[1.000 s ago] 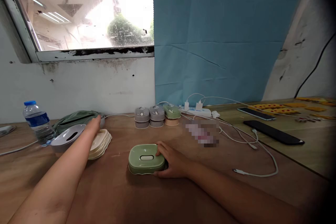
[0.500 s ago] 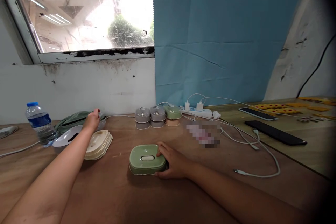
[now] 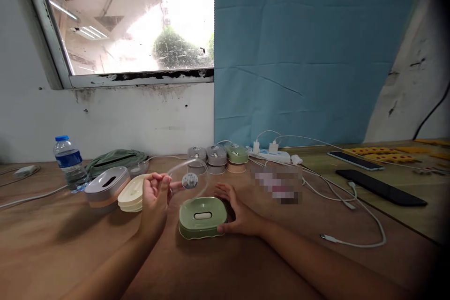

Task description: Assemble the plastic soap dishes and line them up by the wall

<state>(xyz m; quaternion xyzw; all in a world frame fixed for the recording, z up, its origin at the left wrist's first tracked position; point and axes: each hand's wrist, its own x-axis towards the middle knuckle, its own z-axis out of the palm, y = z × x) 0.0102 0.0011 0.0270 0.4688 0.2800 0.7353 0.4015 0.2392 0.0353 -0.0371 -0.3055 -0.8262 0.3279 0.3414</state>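
Observation:
My left hand (image 3: 154, 201) pinches the near edge of a clear plastic lid (image 3: 190, 181) that bears a round printed sticker. The lid is raised behind and above a green oval box part (image 3: 191, 232) with a pale slot in its top, which rests on the table. Around the right side of this green part is my right hand (image 3: 246, 218), fingers apart, its thumb at the front corner. Left of my left hand lie stacked cream trays (image 3: 130, 197), partly hidden by it. A grey oval shell (image 3: 105, 183) with a dark slot sits beside them, over a peach-coloured part.
Several two-tier boxes, grey (image 3: 215, 155) and green (image 3: 236, 152), stand near the wall. A water bottle (image 3: 70, 164) and a green pouch (image 3: 116, 159) are at left. Charging cables (image 3: 365, 244), a power strip (image 3: 281, 156) and two phones (image 3: 379, 187) occupy the right.
My left hand has come from the far left toward the middle, bringing the clear lid. My right hand has loosened from the green part, its fingers now spread.

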